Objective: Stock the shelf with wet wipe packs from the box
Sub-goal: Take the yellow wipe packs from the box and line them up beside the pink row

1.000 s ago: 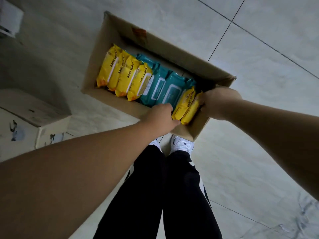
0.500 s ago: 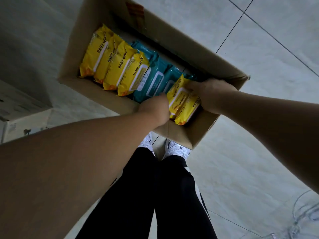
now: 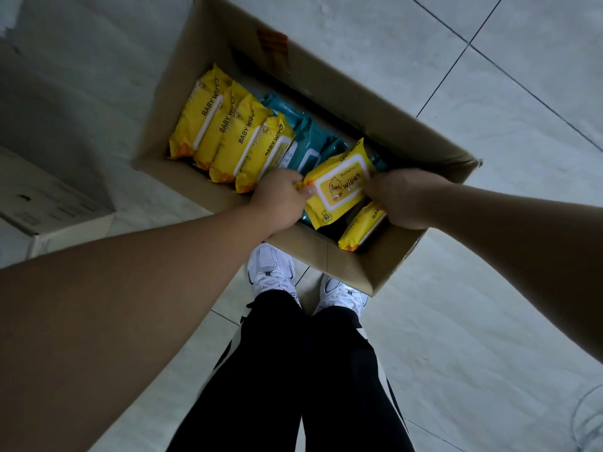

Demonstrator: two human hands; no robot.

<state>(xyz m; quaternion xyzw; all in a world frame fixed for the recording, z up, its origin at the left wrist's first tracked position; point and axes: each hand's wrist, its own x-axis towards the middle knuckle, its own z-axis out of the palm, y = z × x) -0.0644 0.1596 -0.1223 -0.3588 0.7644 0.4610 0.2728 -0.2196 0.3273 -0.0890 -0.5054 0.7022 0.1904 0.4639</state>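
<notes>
Now — left hand, right hand grip yellow pack | over box

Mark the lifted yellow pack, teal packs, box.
lifted yellow pack (image 3: 339, 187): head view, front label.
teal packs (image 3: 311, 141): head view, top of one pack.
box (image 3: 359, 106): head view, far wall.

1. Dim, underexposed; soft light brightest on pale grey tiled floor, upper right.
2. Heavy shadow upper left and inside brown cardboard box.
3. Wide-angle stretch: bare left forearm balloons at edge.
4. Centre sharp; yellow plastic wipe pack print legible.
</notes>
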